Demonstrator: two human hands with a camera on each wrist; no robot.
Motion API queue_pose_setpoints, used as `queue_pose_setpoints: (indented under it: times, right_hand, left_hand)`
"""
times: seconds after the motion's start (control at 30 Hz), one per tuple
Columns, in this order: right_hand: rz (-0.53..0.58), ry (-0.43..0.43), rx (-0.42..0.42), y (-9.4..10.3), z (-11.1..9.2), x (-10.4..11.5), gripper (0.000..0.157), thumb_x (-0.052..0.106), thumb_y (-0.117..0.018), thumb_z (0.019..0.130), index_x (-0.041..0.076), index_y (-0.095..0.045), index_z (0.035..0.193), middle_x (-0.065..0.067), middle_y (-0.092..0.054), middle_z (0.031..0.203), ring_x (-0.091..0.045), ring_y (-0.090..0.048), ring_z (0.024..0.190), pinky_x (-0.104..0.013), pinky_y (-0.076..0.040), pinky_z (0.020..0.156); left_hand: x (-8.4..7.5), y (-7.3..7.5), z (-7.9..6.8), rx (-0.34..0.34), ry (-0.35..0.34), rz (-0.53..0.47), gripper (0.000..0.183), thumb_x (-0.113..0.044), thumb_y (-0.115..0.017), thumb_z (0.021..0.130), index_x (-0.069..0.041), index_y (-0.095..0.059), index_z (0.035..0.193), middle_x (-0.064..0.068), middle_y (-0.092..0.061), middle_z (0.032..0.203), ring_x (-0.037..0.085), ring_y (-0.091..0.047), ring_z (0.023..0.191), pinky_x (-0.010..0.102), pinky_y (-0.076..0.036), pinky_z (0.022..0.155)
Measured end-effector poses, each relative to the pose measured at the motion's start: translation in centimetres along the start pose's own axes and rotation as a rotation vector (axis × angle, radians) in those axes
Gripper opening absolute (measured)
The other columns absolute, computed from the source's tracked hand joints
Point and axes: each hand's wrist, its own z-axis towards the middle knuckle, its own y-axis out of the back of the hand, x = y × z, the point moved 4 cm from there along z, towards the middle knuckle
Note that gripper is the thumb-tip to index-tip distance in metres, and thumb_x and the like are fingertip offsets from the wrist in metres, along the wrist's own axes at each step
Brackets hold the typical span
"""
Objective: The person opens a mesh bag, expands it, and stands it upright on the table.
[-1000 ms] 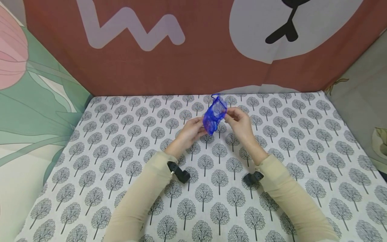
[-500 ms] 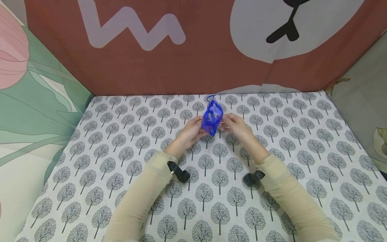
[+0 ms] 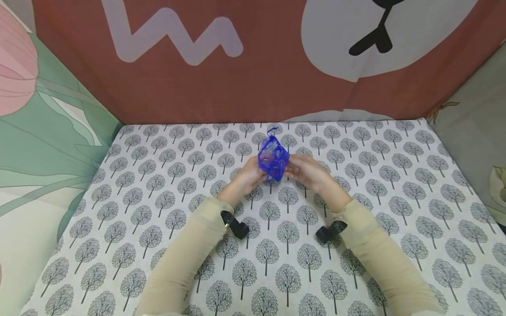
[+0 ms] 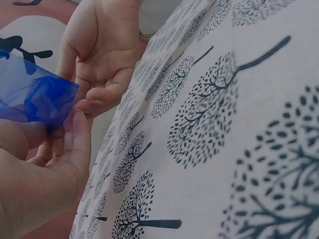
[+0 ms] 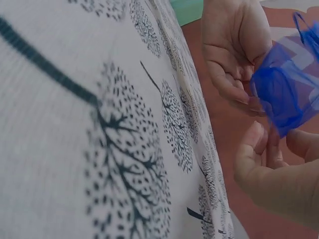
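Observation:
A small, sheer blue pouch [image 3: 273, 159] with a thin cord loop at its far end is held above the table between both hands. My left hand [image 3: 249, 174] grips its left side, thumb on the near face and fingers behind. At the right edge, my right hand [image 3: 310, 171] pinches the pouch near a corner. Darker crumpled blue material shows through the sheer cloth in the left wrist view, where the pouch [image 4: 30, 94] lies over the left fingers. In the right wrist view the pouch [image 5: 289, 94] partly hides the left hand [image 5: 234, 50].
A white cloth with a dark tree print [image 3: 286, 259] covers the table. Behind its far edge stands a reddish-brown printed backdrop [image 3: 245, 92], with a floral panel [image 3: 51, 131] on the left and a greyish one [image 3: 474, 123] on the right. Both wrists wear black camera mounts.
The pouch has shifted slightly left and nearer, turning as it goes, and its cord loop has dropped. The right hand has moved a little lower along the pouch's edge; the left hand stays nearly in place.

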Motion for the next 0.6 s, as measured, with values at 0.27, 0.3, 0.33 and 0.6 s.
queue_pose_setpoints:
  times: [0.27, 0.3, 0.33, 0.6]
  right_hand:
    - [0.134, 0.023, 0.018, 0.12, -0.13, 0.12, 0.014, 0.01, -0.038, 0.101, 0.008, -0.049, 0.109, 0.007, -0.067, 0.09, -0.006, -0.063, 0.087, -0.016, -0.053, 0.087]
    - [0.16, 0.026, 0.021, 0.12, -0.14, 0.13, 0.014, 0.009, -0.037, 0.101, 0.007, -0.049, 0.109, 0.006, -0.068, 0.089, -0.006, -0.064, 0.086, -0.016, -0.054, 0.086]
    - [0.182, 0.029, 0.025, 0.14, -0.14, 0.12, 0.015, 0.008, -0.037, 0.101, 0.007, -0.05, 0.109, 0.006, -0.068, 0.089, -0.007, -0.065, 0.086, -0.016, -0.054, 0.086]
    - [0.264, 0.02, 0.011, 0.22, 0.0, 0.03, 0.017, 0.009, -0.034, 0.102, 0.009, -0.049, 0.112, 0.004, -0.069, 0.089, -0.007, -0.066, 0.084, -0.017, -0.056, 0.083]
  left_hand:
    - [-0.32, -0.14, 0.0, -0.006, -0.023, -0.055, 0.033, -0.014, -0.045, 0.1, 0.001, -0.047, 0.13, 0.004, -0.058, 0.097, 0.01, -0.061, 0.08, 0.035, -0.053, 0.1]
    - [-0.36, -0.12, -0.01, -0.009, -0.026, -0.065, 0.033, -0.014, -0.044, 0.101, 0.002, -0.047, 0.129, 0.003, -0.058, 0.096, 0.01, -0.062, 0.08, 0.036, -0.052, 0.101]
    - [-0.37, -0.09, -0.02, -0.012, -0.026, -0.077, 0.032, -0.014, -0.043, 0.101, 0.002, -0.047, 0.129, 0.002, -0.058, 0.096, 0.009, -0.062, 0.08, 0.036, -0.052, 0.101]
    - [-0.26, 0.16, 0.01, -0.012, -0.005, -0.173, 0.035, -0.015, -0.037, 0.103, 0.002, -0.045, 0.132, 0.003, -0.059, 0.102, 0.007, -0.062, 0.08, 0.037, -0.048, 0.107]
